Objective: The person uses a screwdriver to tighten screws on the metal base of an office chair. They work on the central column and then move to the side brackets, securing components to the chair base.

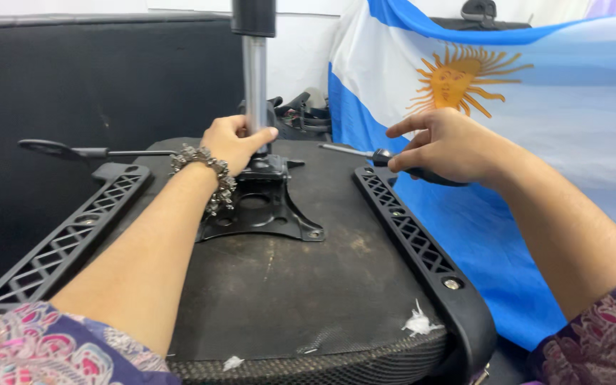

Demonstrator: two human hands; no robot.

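An upturned office chair seat [301,285] lies before me, its dark underside up. A black metal mounting plate [265,210] is fixed at its middle, and a shiny gas cylinder [255,82] rises from it. My left hand [233,141], with a beaded bracelet at the wrist, grips the cylinder near its base. My right hand [443,146] holds a screwdriver [354,152] by its black handle, the metal shaft pointing left toward the plate, the index finger stretched out.
Black lattice armrest brackets run along the seat's left [58,242] and right [415,235] sides. A black adjustment lever [73,150] sticks out to the left. A blue-and-white flag with a sun [507,107] hangs at right. White scraps [420,324] lie near the front edge.
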